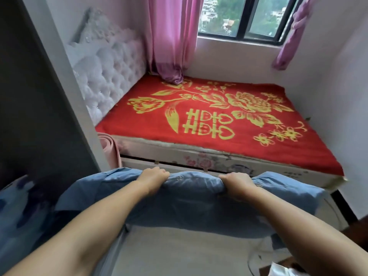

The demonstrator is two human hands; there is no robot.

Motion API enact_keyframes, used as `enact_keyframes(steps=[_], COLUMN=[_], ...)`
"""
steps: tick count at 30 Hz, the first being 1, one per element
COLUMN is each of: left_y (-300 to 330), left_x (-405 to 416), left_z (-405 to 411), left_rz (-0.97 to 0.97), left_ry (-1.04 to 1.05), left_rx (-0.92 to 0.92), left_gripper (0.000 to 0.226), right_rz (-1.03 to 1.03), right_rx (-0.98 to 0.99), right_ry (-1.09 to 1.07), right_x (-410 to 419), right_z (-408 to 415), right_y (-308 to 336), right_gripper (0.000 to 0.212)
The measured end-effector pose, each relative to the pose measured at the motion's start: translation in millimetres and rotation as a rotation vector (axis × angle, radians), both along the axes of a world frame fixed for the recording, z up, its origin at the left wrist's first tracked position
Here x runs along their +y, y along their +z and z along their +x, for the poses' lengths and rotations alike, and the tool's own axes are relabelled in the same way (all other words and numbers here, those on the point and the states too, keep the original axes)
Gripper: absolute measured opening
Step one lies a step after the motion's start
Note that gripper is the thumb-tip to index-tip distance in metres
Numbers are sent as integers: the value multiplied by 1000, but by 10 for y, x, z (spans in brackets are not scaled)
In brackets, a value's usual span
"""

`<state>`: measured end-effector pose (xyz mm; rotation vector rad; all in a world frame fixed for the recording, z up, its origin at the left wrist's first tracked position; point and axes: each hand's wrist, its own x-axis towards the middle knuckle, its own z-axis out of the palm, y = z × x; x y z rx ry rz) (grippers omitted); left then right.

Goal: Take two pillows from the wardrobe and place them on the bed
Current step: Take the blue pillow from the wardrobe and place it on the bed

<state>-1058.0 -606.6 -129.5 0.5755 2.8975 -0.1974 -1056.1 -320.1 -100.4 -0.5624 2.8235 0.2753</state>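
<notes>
a person's left hand and right hand each keep a clenched grip on the top edge of a blue pillow, carried spread wide just short of the bed, likely for laying flat. beside the bed's left corner stands a pink rolled mat; nothing blocks the bed's red cover.

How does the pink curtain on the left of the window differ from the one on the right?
The left curtain hangs straight down, while the right curtain is gathered and twisted into a knot. The left curtain reaches the bed, its bunched hem resting on the red cover; the right curtain ends well above the bed, against the wall. The left curtain looks brighter pink, the right curtain more purple. Both flank the same window.
</notes>
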Motion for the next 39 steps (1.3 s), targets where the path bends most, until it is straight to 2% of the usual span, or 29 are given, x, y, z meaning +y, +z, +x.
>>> enact_keyframes(steps=[10,16,19,25,31,39], left_y=[322,622,792,992,1013,900], left_x=[585,638,603,508,276,-388], left_z=[-1357,-2541,-3125,-4263,-5394,-6785], left_rz=[-19,-29,-23,-60,-16,11], left_ry=[-94,-139,-155,-153,-72,58], left_rx=[-15,-86,-61,-12,11,-1], left_gripper=[16,24,24,26,25,34], right_rz=[51,64,34,30,51,63], right_rx=[37,59,65,104,136,134], right_ry=[-65,-117,-132,-85,7,172], right_x=[556,573,551,469,266,-413], right_z=[-1191,-2275,-2858,-4034,-5409,-7195], right_y=[214,402,572,720,790,852], right_gripper=[31,35,39,38,40,44])
